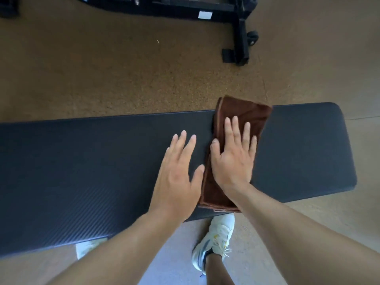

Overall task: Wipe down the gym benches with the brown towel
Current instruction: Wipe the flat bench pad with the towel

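towel (242, 118): brown, folded, lies across the black bench (82, 161) near its right end | right hand (232, 155): flat on the towel, fingers straight, pressing | left hand (176, 171): flat on the bare pad just beside the towel, fingers spread | below: white shoe (216, 241) on the floor (102, 79) | far: black frame (240, 31)

A white sneaker (216, 241) on speckled brown floor (102, 75); black wheeled frame (242, 36) beyond.

Gym: padded bench (102, 153), speckled rubber floor (102, 79), black equip. frame (242, 31).
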Demonstrator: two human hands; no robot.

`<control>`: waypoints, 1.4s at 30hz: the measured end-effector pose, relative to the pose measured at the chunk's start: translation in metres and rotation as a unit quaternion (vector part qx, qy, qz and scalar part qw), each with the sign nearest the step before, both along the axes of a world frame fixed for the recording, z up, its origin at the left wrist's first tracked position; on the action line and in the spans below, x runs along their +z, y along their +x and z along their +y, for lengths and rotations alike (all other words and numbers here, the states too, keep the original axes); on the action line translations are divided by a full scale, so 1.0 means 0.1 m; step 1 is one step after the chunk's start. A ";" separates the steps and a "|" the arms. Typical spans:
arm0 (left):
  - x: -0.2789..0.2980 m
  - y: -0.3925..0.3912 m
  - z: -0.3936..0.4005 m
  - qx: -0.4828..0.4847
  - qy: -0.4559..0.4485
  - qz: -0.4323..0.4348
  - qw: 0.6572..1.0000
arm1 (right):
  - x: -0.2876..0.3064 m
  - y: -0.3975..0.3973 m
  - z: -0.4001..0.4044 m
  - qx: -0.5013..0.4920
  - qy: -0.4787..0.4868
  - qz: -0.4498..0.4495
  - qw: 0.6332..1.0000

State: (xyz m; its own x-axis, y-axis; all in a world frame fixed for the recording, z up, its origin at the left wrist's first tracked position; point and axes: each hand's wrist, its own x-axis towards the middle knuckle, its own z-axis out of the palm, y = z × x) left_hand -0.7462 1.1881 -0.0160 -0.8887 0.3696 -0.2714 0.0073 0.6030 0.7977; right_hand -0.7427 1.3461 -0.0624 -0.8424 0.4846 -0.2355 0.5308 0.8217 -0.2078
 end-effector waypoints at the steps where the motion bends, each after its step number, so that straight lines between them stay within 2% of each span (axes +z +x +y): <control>1: 0.00 0.01 -0.33 0.032 -0.012 0.008 0.999 | 0.01 -0.14 -0.43 0.050 -0.009 0.004 0.999; 4: 0.06 -0.06 -1.25 0.110 -0.055 0.016 0.992 | 0.04 -0.36 -1.75 0.242 -0.046 -0.014 0.969; 7: 0.16 -0.16 -1.91 0.134 -0.073 0.011 0.988 | 0.07 -0.31 -2.68 0.430 -0.011 -0.051 0.901; 9: 0.20 -0.22 -2.21 0.123 -0.090 0.004 0.988 | 0.07 -0.36 -2.85 0.491 -0.008 -0.047 0.870; 11: 0.22 -0.28 -2.38 0.086 -0.120 0.006 0.989 | 0.04 -0.50 -2.73 0.501 -0.033 -0.034 0.864; 15: 0.18 -0.39 -2.40 -0.010 -0.184 -0.005 0.983 | -0.04 -0.79 -2.12 0.445 -0.027 0.018 0.895; 20: 0.15 -0.45 -1.95 -0.140 -0.261 -0.025 0.955 | -0.04 -0.74 -1.35 0.292 0.015 0.032 0.956; 25: 0.05 -0.30 -1.56 -0.135 -0.348 -0.038 0.927 | -0.05 -0.35 -0.46 0.222 0.027 0.038 0.974; 31: 0.03 -0.24 -1.45 -0.118 -0.384 -0.040 0.915 | 0.01 0.50 0.54 0.151 0.037 0.026 0.988; 35: 0.05 -0.25 -1.42 -0.117 -0.395 -0.053 0.910 | 0.03 0.70 0.62 0.081 0.027 0.021 0.996; 42: -0.04 -0.23 -1.49 -0.110 -0.370 -0.048 0.921 | -0.03 0.95 0.12 -0.066 0.020 0.036 0.997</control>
